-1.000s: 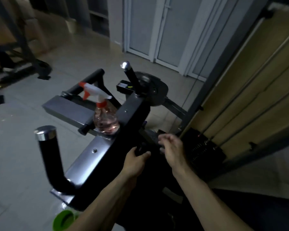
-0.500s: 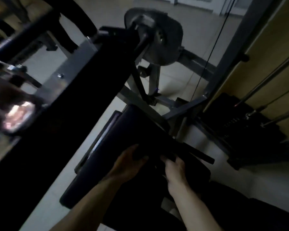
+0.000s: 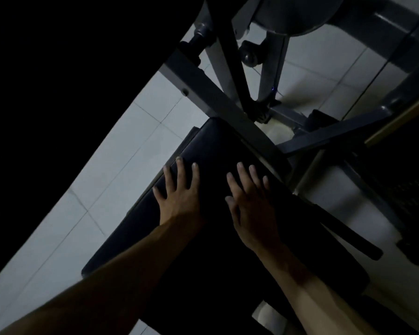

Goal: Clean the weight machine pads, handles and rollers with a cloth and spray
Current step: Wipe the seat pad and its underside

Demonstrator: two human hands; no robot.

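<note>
- Left hand [image 3: 179, 197] – lay flat on the dark seat pad [image 3: 211, 146], just at 9 o'clock of the view's centre; grip wide, fingers [image 3: 180, 166] spread and straight, holding nothing.
- Right hand [image 3: 249, 211] – also flat on the same pad, just at 3 o'clock of the left hand, not touching it; grip wide, fingers [image 3: 242, 171] straight and pointing toward 12 o'clock, holding nothing.
- Pad ran on a diagonal from the view's centre down toward 7 o'clock, its far end tucked under a grey frame bar [image 3: 201, 81].
- Frame bar crossed from 11 o'clock toward 4 o'clock above the pad.
- Round grey plate [image 3: 293, 13] of the machine sat at 12 o'clock, cut by the edge.
- Pale tiled floor [image 3: 136, 151] showed at 9 o'clock of the pad.
- Large black mass [image 3: 70, 68] filled the 10 o'clock corner; too dark to identify.
- Lighting was dim; the pad's surface detail could not be read.
</note>
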